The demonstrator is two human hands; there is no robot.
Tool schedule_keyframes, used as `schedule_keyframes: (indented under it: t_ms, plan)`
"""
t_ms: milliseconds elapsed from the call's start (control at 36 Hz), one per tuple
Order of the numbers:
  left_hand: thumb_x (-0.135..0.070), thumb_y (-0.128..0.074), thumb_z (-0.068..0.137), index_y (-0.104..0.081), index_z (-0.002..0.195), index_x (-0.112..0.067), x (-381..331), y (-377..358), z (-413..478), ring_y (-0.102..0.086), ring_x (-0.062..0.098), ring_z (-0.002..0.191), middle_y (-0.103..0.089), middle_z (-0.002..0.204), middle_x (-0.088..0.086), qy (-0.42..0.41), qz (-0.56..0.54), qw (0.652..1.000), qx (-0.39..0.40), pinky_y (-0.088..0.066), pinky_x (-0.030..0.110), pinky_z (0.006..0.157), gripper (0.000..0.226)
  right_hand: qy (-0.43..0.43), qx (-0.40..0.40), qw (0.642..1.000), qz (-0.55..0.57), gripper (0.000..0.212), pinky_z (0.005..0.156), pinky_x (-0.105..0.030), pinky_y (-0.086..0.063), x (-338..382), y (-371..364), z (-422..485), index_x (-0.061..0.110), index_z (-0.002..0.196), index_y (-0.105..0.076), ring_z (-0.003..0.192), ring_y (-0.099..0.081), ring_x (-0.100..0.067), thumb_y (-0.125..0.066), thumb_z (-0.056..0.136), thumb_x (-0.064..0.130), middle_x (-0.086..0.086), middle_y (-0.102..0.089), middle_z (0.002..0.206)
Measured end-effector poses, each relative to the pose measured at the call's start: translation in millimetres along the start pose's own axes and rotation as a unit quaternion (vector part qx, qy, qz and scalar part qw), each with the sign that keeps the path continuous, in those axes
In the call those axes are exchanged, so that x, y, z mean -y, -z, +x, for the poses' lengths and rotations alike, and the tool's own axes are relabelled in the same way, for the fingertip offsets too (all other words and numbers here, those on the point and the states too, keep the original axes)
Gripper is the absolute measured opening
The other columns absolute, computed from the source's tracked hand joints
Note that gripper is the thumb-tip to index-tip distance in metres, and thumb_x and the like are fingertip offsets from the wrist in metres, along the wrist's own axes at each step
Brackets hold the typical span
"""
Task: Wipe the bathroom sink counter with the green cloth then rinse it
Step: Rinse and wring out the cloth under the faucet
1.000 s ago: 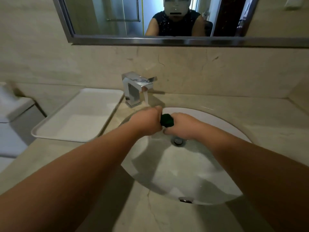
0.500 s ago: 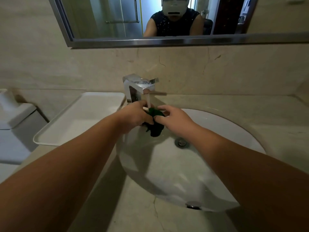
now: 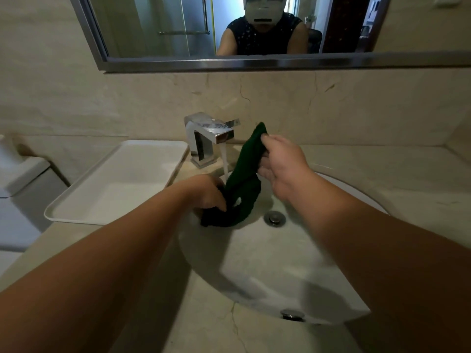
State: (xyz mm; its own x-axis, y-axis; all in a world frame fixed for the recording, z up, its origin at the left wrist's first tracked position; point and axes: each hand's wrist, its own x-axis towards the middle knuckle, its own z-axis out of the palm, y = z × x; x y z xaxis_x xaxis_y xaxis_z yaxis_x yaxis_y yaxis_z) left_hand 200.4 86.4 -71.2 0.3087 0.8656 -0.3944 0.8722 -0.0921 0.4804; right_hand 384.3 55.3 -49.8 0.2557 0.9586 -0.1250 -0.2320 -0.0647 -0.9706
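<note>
Now both hands grip the green cloth [image 3: 242,184] slantwise: right hand [image 3: 283,166] pinching high, left hand [image 3: 206,192] clutching low beside the tap's stream [image 3: 224,161].

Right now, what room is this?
A bathroom, most likely. There's a round sink with a tap running, a wall mirror above it, and a glass shower door showing in the mirror. Both hands hold a green cloth under the water.

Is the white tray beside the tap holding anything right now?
No, the white tray to the left of the tap shows only its bare inner surface, with nothing lying in it.
</note>
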Motion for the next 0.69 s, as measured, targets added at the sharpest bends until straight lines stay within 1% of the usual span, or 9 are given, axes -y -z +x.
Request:
schedule_keyframes:
  t_ms: [56,111,222,333,389,472,583,639,694]
  plan:
    - [-0.023,-0.091,0.078,-0.053,0.151,-0.027,1,-5,3,-0.062,0.029,0.126,-0.064,0.141,0.005,-0.014,-0.083,0.996,0.028,-0.049,0.049,0.113,0.083,-0.012,0.018,0.998,0.061,0.019,0.098,-0.052,-0.059,7,-5,0,0.014,0.117,-0.065,0.107,-0.072,-0.033,-0.053,0.108,0.024,-0.019,-0.071,0.12]
    - [-0.025,-0.095,0.07,-0.054,0.151,-0.026,2,-9,6,-0.06,0.027,0.131,-0.066,0.143,0.001,-0.047,-0.199,0.977,0.055,-0.043,0.047,0.118,0.09,-0.025,0.037,0.993,0.111,0.026,0.104,-0.054,-0.054,11,-9,0,0.009,0.128,-0.06,0.112,-0.07,-0.035,-0.049,0.109,0.023,-0.021,-0.069,0.126]
    - [-0.028,-0.096,0.068,-0.066,0.135,-0.023,-3,-17,9,-0.063,0.025,0.127,-0.076,0.128,-0.004,-0.074,-0.313,0.946,0.041,-0.04,0.047,0.117,0.074,-0.043,0.056,0.98,0.188,0.039,0.109,-0.053,-0.049,17,-17,-1,0.004,0.142,-0.054,0.114,-0.068,-0.032,-0.044,0.111,0.025,-0.02,-0.066,0.133]
    - [-0.021,-0.089,0.074,-0.076,0.115,-0.016,2,-13,14,-0.074,0.031,0.112,-0.082,0.108,0.006,-0.076,-0.377,0.922,-0.046,-0.051,0.052,0.111,0.043,-0.022,0.04,0.973,0.228,0.031,0.102,-0.049,-0.055,25,-9,2,0.002,0.124,-0.063,0.104,-0.071,-0.031,-0.045,0.111,0.023,-0.018,-0.073,0.115]
    - [-0.016,-0.084,0.082,-0.076,0.117,-0.017,8,-4,12,-0.075,0.032,0.108,-0.082,0.106,0.008,-0.082,-0.382,0.918,-0.071,-0.056,0.049,0.105,0.035,-0.01,0.013,0.971,0.239,0.028,0.101,-0.05,-0.056,27,1,7,0.002,0.122,-0.063,0.106,-0.071,-0.033,-0.048,0.11,0.022,-0.018,-0.074,0.112]
    - [-0.012,-0.087,0.082,-0.073,0.119,-0.021,18,9,5,-0.076,0.03,0.101,-0.08,0.107,0.008,-0.086,-0.324,0.939,-0.073,-0.06,0.038,0.089,0.041,-0.008,-0.032,0.968,0.247,0.026,0.102,-0.051,-0.056,26,17,14,0.002,0.125,-0.062,0.108,-0.071,-0.033,-0.051,0.109,0.02,-0.018,-0.074,0.114]
    - [-0.003,-0.089,0.074,-0.071,0.12,-0.022,18,12,1,-0.073,0.037,0.104,-0.073,0.117,0.013,-0.064,-0.256,0.964,-0.033,-0.063,0.051,0.094,0.053,-0.013,-0.057,0.963,0.262,0.027,0.097,-0.049,-0.059,18,26,19,0.002,0.127,-0.061,0.108,-0.072,-0.033,-0.052,0.108,0.019,-0.018,-0.074,0.116]
    - [0.003,-0.084,0.08,-0.072,0.118,-0.02,15,10,2,-0.075,0.036,0.101,-0.074,0.115,0.013,-0.061,-0.257,0.963,-0.053,-0.065,0.049,0.09,0.046,-0.021,-0.079,0.971,0.224,0.025,0.087,-0.046,-0.063,12,30,22,0.003,0.125,-0.063,0.101,-0.074,-0.032,-0.054,0.107,0.019,-0.018,-0.075,0.112]
    - [0.002,-0.081,0.085,-0.073,0.112,-0.02,12,9,2,-0.076,0.03,0.093,-0.076,0.108,0.012,-0.068,-0.265,0.956,-0.103,-0.067,0.04,0.082,0.036,-0.055,-0.117,0.987,0.094,0.025,0.066,-0.036,-0.064,3,36,26,0.004,0.125,-0.063,0.085,-0.076,-0.03,-0.057,0.103,0.016,-0.018,-0.075,0.109]
